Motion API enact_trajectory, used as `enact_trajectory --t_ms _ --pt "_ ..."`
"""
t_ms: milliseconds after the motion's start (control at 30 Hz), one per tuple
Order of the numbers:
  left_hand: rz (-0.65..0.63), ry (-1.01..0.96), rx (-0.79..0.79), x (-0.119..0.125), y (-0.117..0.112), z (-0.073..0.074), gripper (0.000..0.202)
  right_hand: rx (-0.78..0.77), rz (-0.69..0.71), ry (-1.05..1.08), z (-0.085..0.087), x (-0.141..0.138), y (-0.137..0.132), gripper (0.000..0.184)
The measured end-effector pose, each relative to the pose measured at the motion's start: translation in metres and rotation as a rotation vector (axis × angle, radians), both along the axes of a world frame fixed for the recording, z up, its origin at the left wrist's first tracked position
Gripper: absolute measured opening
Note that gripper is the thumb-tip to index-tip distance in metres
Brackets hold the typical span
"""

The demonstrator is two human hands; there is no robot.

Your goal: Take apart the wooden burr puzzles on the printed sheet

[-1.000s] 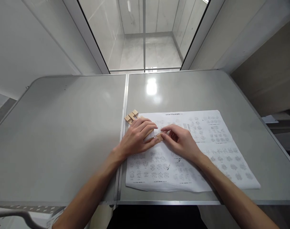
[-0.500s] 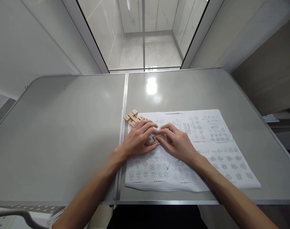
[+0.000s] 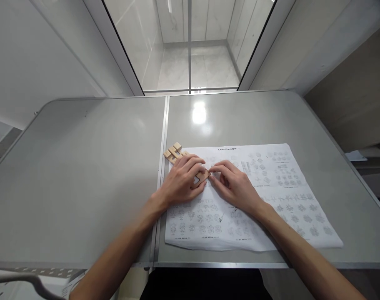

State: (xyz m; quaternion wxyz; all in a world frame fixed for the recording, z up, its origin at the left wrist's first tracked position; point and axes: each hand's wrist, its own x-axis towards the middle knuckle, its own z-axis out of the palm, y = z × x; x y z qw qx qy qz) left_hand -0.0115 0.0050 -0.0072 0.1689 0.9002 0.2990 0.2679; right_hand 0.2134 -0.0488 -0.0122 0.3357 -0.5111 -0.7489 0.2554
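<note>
My left hand [image 3: 183, 178] curls around a notched wooden puzzle piece [image 3: 202, 176], its fingers above and its thumb along the near side. My palm and fingers cover part of that piece. From the other side, my right hand [image 3: 235, 183] pinches at the piece's right end with thumb and forefinger. Just beyond my left hand, several light wooden puzzle pieces [image 3: 174, 151] lie close together, partly behind my fingers. Both hands rest over a printed sheet [image 3: 315, 239] covered with small diagrams.
The grey folding table [image 3: 83, 175] has a metal seam [image 3: 165, 125] running just left of the sheet. A glass door or window [image 3: 205, 62] stands behind the far edge. A grey curved bar [image 3: 30, 280] shows at the lower left.
The wooden piece has turned a little between my hands, its right end now tilting up and away. My fingertips have drawn slightly apart.
</note>
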Motion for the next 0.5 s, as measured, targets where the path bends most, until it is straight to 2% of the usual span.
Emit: enact_trajectory --t_ms 500 --pt "0.033 -0.037 0.035 -0.001 -0.0004 -0.0008 0.022 -0.002 0.011 0.024 -0.0005 0.0019 -0.0003 0.012"
